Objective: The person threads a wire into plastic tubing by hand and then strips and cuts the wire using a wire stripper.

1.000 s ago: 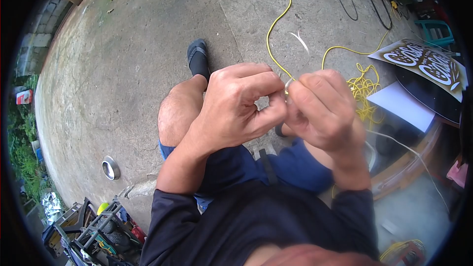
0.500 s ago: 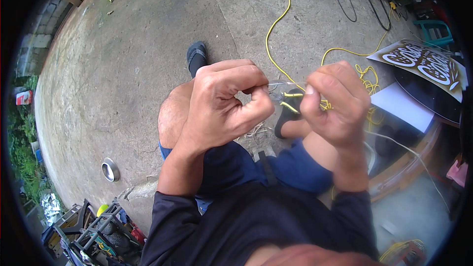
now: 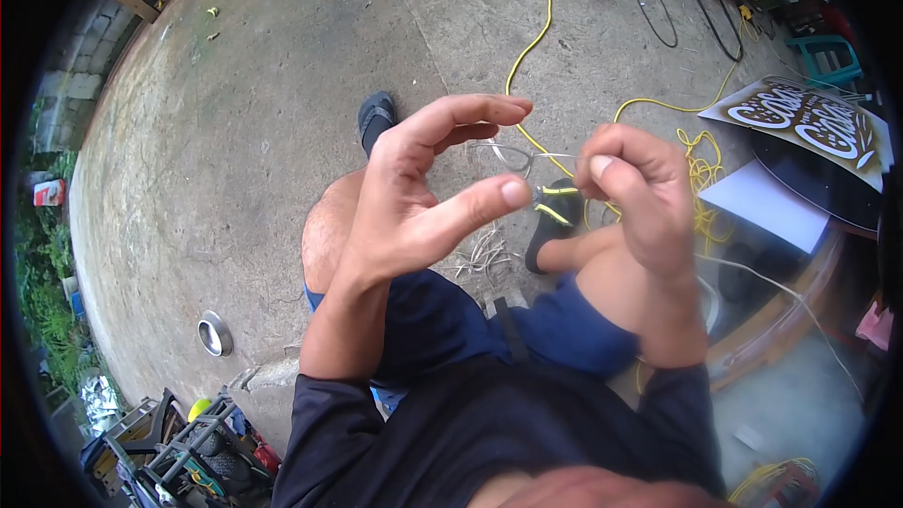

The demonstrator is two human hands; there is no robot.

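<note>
Between thumb and bent index finger, my right hand (image 3: 640,193) pinches the end of a thin, pale wire (image 3: 552,155). The wire runs leftward and curls into a loose loop near my left hand (image 3: 423,193). That hand is open, its thumb and fingers spread apart around nothing. Beneath the wire, a tool with yellow-green handles (image 3: 553,214), which looks like pliers, lies on the floor beside my foot. A pile of pale wire scraps (image 3: 484,254) lies on the concrete below my hands.
A yellow cord (image 3: 529,52) crosses the floor and bunches into a tangle (image 3: 698,183) at the right. Printed signs (image 3: 800,118) and a white sheet (image 3: 767,207) lie nearby. A metal bowl (image 3: 214,333) and a grey metal frame (image 3: 188,447) are at the lower left.
My left hand has let go of the wire, its fingers and thumb spreading apart. The wire, held straight between both hands before, now curls at its left end. My right hand keeps its pinch.
</note>
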